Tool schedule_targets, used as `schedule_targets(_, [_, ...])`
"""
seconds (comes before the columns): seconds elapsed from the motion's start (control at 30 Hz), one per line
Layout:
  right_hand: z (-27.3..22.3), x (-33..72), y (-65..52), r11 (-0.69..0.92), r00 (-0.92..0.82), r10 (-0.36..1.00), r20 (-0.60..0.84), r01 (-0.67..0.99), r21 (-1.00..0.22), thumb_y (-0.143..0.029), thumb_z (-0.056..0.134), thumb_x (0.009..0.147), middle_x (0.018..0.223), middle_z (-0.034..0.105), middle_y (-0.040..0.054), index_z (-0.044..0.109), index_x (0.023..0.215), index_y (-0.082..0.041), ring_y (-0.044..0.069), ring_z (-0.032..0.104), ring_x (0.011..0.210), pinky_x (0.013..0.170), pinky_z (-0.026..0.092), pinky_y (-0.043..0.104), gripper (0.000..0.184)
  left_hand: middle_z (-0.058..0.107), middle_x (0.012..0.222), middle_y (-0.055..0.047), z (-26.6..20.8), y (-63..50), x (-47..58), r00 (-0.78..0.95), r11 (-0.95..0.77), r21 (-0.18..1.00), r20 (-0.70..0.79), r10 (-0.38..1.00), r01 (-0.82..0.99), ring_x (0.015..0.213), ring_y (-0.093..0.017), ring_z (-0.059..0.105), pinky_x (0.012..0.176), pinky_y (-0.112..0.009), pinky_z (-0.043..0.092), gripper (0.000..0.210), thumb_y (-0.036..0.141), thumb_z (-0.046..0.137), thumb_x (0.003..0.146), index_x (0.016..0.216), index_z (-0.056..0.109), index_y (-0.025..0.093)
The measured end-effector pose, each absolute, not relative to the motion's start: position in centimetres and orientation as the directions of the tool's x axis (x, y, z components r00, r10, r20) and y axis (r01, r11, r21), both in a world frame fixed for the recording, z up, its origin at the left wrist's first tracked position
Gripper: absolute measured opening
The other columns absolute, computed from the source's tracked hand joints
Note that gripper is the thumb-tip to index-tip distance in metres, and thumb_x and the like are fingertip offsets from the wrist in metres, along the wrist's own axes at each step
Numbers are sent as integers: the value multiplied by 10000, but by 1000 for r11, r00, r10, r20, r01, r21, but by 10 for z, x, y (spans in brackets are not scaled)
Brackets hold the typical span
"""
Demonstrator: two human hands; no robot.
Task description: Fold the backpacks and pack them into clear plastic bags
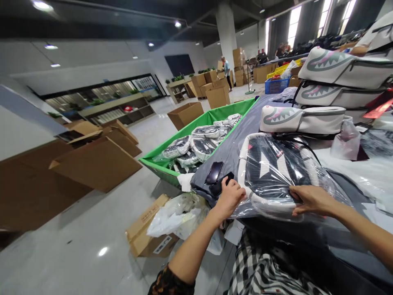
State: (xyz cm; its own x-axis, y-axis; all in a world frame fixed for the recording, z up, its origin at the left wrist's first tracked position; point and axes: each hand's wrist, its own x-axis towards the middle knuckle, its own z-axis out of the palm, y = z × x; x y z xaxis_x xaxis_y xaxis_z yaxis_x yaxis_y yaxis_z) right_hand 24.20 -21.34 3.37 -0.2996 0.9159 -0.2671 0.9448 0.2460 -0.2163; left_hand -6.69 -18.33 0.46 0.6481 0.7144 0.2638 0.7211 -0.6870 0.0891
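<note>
A white and black backpack [278, 164] lies back-panel up on the table, inside a clear plastic bag [273, 207]. At the bag's near left corner, my left hand [231, 197] is closed on its edge, with the fingertips beside a small black object [218, 186] whose kind I cannot make out. My right hand [311, 199] pinches the plastic over the backpack's near side, thumb and fingers together. A dark smartphone [214, 172] rests on the grey cloth just past the black object.
White backpacks with a shark-mouth print [303, 119] are stacked behind and to the right. A green-rimmed bin [159, 162] with several bagged backpacks adjoins the table's left edge. Cardboard boxes [101, 159] stand on the floor. A person [226, 71] is in the background.
</note>
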Motion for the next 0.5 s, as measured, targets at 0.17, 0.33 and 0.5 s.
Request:
schedule_targets(0.17, [29, 242, -215, 254, -303, 925, -232, 942, -218, -417, 756, 677, 706, 612, -22, 346, 720, -254, 196, 568, 652, 572, 226, 292, 443, 716, 944, -2, 7, -178, -81, 610, -649, 181, 231, 758, 739, 1035, -208, 560, 1156, -548, 219, 167, 368, 584, 1013, 945, 683, 252])
schedule_targets(0.33, [32, 241, -213, 252, -299, 918, -260, 947, -199, -426, 751, 665, 742, 627, -7, 338, 720, -256, 208, 566, 690, 577, 242, 296, 450, 698, 993, -21, 15, -180, -81, 713, -708, 286, 107, 693, 646, 1117, -240, 534, 1177, -546, 166, 285, 527, 679, 923, 952, 677, 244])
schedule_targets(0.5, [34, 240, -212, 257, -299, 916, -269, 949, -181, -415, 756, 666, 751, 627, -5, 332, 725, -259, 218, 566, 713, 591, 238, 303, 456, 695, 981, 13, 10, -169, -85, 591, -535, 484, 44, 805, 692, 1076, -194, 578, 1136, -460, 228, 159, 374, 663, 966, 909, 636, 228])
